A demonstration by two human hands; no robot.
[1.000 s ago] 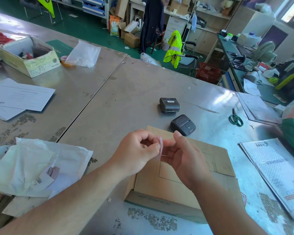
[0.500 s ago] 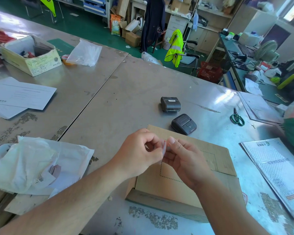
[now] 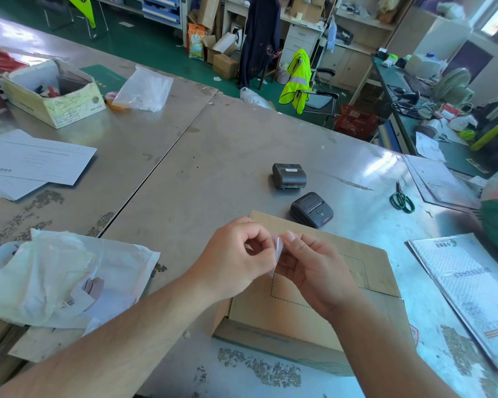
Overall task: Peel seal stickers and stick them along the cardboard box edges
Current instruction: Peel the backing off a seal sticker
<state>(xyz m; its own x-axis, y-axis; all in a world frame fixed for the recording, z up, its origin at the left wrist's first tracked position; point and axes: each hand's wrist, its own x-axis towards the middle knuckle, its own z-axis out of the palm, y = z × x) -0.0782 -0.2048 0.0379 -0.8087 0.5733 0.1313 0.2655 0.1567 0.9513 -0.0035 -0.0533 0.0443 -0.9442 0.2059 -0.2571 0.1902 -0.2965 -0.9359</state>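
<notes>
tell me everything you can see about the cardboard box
The cardboard box is plain brown, low and flat, closed, lying skewed on the metal table. A dashed rectangle is printed on its top, a flap edge crosses its right part, and green print lines its near side. The left hand and right hand pinch a small sticker above it; a black device sits by its far edge.

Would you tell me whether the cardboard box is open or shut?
Shut: the cardboard box has its top flaps lying flat and closed.
</notes>
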